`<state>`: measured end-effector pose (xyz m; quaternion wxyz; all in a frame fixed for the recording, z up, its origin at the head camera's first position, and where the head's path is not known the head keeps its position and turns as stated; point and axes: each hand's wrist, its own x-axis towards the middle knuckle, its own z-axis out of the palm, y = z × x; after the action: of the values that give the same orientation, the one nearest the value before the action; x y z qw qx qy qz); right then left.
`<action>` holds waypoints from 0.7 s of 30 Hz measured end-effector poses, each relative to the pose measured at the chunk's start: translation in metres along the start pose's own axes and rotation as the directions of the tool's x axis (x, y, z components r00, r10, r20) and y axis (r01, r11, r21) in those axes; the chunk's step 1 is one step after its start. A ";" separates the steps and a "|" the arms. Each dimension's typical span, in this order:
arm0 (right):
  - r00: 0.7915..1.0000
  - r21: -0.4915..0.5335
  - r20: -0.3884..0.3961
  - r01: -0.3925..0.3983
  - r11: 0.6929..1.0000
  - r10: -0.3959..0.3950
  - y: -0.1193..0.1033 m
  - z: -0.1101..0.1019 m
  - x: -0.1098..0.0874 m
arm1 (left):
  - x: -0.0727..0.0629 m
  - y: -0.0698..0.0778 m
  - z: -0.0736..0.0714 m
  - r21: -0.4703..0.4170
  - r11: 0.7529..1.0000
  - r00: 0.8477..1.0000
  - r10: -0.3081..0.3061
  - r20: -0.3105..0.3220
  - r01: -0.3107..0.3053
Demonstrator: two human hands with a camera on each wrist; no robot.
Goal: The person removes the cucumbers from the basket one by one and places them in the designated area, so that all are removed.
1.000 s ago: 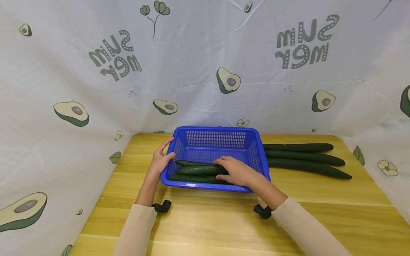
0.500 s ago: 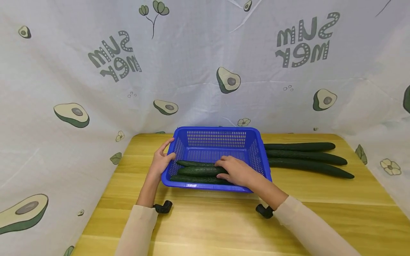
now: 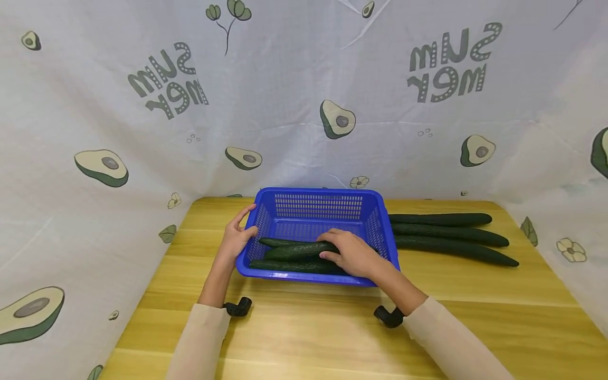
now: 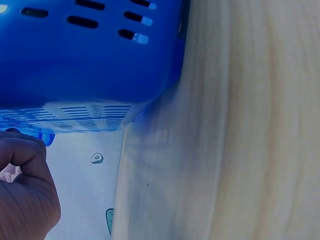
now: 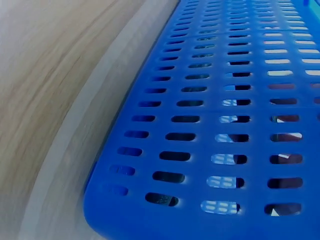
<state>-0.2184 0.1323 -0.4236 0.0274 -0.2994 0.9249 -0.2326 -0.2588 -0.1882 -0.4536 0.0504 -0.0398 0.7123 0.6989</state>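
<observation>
A blue plastic basket (image 3: 313, 278) with slotted walls stands on the table. My left hand (image 3: 235, 240) holds its left rim, thumb over the inner side. Three dark green cucumbers lie along the basket's near side: a back one (image 3: 273, 242), a middle one (image 3: 295, 251) and a front one (image 3: 294, 266). My right hand (image 3: 353, 254) reaches in over the near rim and grips the middle cucumber, which sits slightly slanted; its right part is hidden by the hand. In the left wrist view my left hand (image 4: 27, 195) shows bent fingers beside the basket wall (image 4: 85, 65).
Three longer cucumbers (image 3: 451, 232) lie side by side on the wooden table (image 3: 304, 332), right of the basket. A printed white cloth (image 3: 285, 105) hangs behind and around the table. In the right wrist view the slotted basket wall (image 5: 165, 220) blocks sight of the hand.
The middle cucumber has tilted in my right hand, its right part lifting a little and its left end shifting slightly right. My left hand stays on the rim.
</observation>
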 end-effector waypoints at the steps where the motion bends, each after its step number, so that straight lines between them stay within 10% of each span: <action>1: 1.000 0.006 -0.014 0.007 1.000 -0.007 0.002 0.000 -0.001 | 0.000 0.000 0.000 0.001 1.000 1.000 0.001 -0.001 -0.001; 21: 0.983 0.057 -0.176 0.068 0.996 -0.057 0.003 -0.030 -0.011 | 0.000 -0.001 0.000 0.006 1.000 1.000 0.017 0.002 -0.017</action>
<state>-0.2171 0.1531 -0.3994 -0.0513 -0.3061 0.9060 -0.2877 -0.2582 -0.1882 -0.4542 0.0452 -0.0331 0.7145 0.6973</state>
